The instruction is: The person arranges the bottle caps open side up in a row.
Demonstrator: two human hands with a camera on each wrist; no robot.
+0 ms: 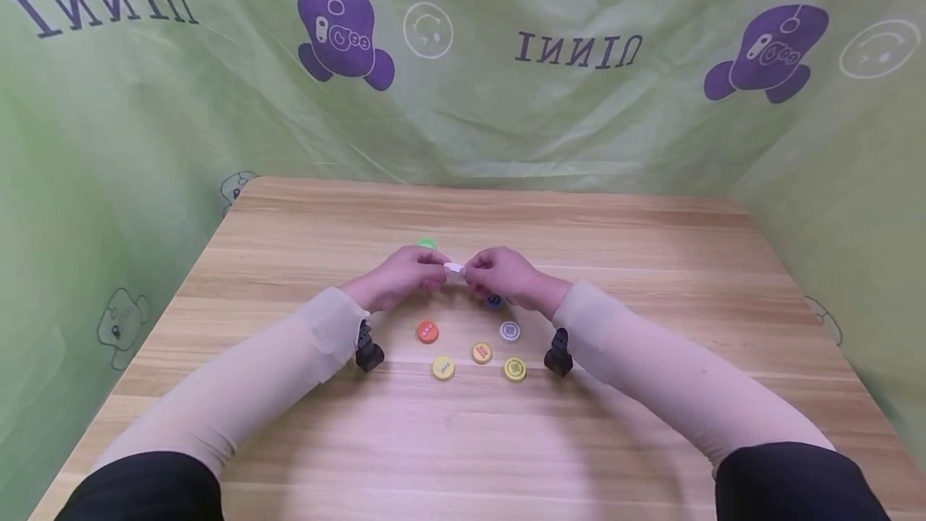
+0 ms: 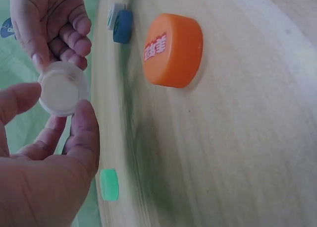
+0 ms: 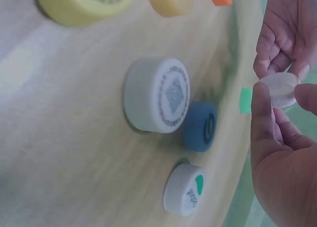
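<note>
Beige sleeves (image 1: 253, 380), black wrist cameras (image 1: 370, 355)

We hold our left hand (image 1: 401, 276) and right hand (image 1: 510, 276) close together, thumbs (image 2: 22, 100) and fingers (image 2: 85, 130) pinching, while our two forearms (image 1: 242, 384) slant inward from either side.

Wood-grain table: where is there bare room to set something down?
Bare patches of table: between the forearms, on the near side of the yellow bottle caps; behind the green bottle cap, up to the curtain; and outside each forearm. It's crowded between the wrist cameras and around the left hand and right hand, which hold a white bottle cap.
</note>
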